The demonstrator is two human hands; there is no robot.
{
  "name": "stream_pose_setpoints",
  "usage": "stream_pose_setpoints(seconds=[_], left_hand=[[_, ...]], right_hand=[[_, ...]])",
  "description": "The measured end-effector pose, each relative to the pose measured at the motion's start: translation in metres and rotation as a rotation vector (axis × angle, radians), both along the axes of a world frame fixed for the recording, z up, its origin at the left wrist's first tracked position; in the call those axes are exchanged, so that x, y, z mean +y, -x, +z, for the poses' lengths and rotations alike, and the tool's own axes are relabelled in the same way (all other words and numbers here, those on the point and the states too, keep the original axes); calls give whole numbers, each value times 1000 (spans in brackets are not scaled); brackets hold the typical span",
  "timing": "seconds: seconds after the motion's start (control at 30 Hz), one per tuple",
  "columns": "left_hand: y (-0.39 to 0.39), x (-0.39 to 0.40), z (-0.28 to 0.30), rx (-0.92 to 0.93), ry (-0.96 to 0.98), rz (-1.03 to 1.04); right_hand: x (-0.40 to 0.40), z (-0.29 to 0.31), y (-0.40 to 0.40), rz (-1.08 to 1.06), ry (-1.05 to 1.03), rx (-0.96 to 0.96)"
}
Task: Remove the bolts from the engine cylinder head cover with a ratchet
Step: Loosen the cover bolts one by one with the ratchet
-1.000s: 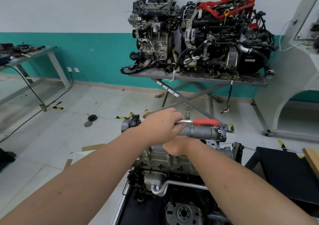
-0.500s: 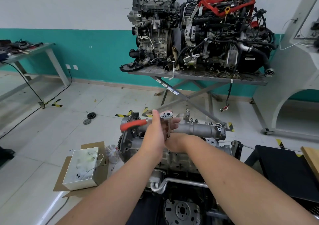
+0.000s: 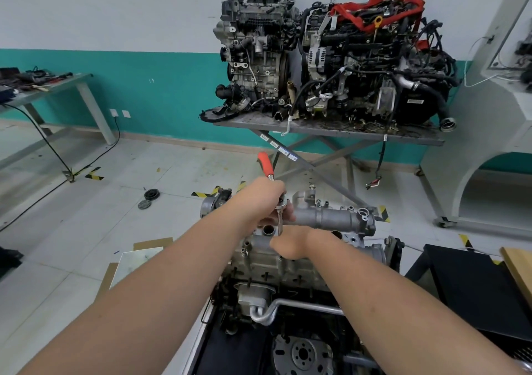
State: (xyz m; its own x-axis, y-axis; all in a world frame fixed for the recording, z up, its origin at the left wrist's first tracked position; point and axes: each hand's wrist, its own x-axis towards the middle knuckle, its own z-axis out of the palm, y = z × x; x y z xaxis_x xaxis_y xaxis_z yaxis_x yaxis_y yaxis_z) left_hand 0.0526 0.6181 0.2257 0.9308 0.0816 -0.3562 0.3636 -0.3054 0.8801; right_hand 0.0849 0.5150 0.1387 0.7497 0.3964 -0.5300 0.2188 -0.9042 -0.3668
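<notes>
I see a white box on cardboard on the floor, left of the engine, mostly hidden behind my left forearm, so I cannot tell what is in it. My left hand has its fingers clamped around the ratchet near its head, the red handle pointing up and away from me. The extension drops from the head down to the cylinder head cover; the bolt at its tip is hidden by my hands. My right hand rests on the cover just beside the extension, fingers curled under and out of sight, so I cannot tell what they hold. Half a second ago the handle pointed left; now it has swung upward.
</notes>
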Motion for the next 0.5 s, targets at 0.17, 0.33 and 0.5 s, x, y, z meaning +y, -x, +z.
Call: stream_pose_setpoints(seconds=[0.17, 0.33, 0.5], left_hand=[[-2, -4, 10, -182, -518, -285], [5, 1, -10, -550, -930, -412], [11, 5, -38, -883, -869, -291]], right_hand=[[-1, 1, 3, 8, 18, -31], [1, -1, 2, 18, 0, -76], [19, -3, 4, -183, -143, -91]])
